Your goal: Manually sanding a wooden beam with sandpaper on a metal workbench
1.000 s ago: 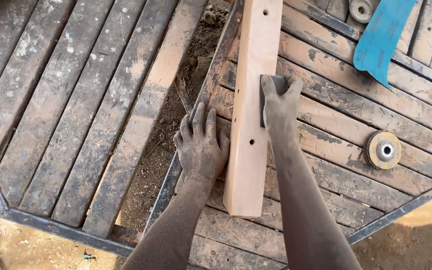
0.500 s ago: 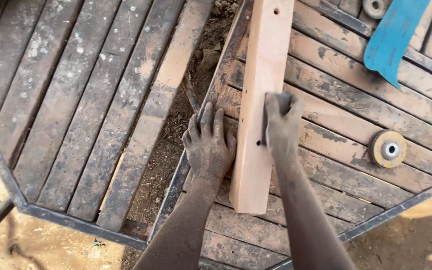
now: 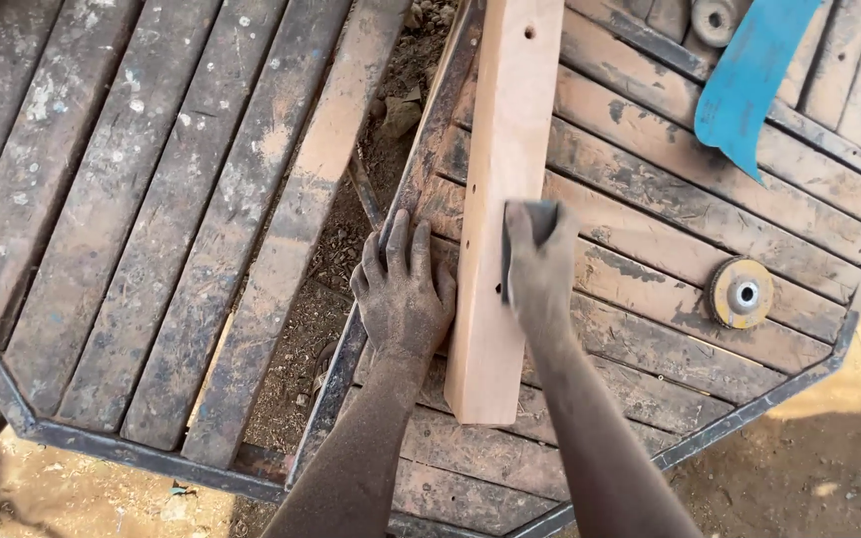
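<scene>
Workpiece: a long pale wooden plank [image 3: 498, 199] lies lengthwise on the right-hand slatted surface [image 3: 650, 209], running from the top edge of the view down to a square-cut near end. Small drilled holes show along its face.
Left hand: the left hand [image 3: 403, 294] lies flat, palm down, fingers spread, on the weathered slats just beside the plank's left edge. The fingertips rest against or very near that edge; exact contact cannot be told. It holds nothing.
Right hand: the right hand [image 3: 538, 269] is clamped over a small dark sanding block [image 3: 540, 217] and presses it onto the plank's right edge, about midway along the visible length. The fingers are curled round the block.
Block position: only the top part of the block shows above the knuckles; the rest is hidden under the hand.
Surface: two octagonal tops of dusty wooden slats in dark metal frames, side by side, with a dirt-filled gap [image 3: 391, 130] between them.
Nearby items: a round abrasive disc [image 3: 741, 293] lies on the slats to the right of the right hand, well apart from the plank. A blue sheet-like piece [image 3: 754, 75] lies at the upper right. A second disc [image 3: 715, 18] is partly visible at the top edge.
Skin condition: both hands and forearms are coated in fine dust.
</scene>
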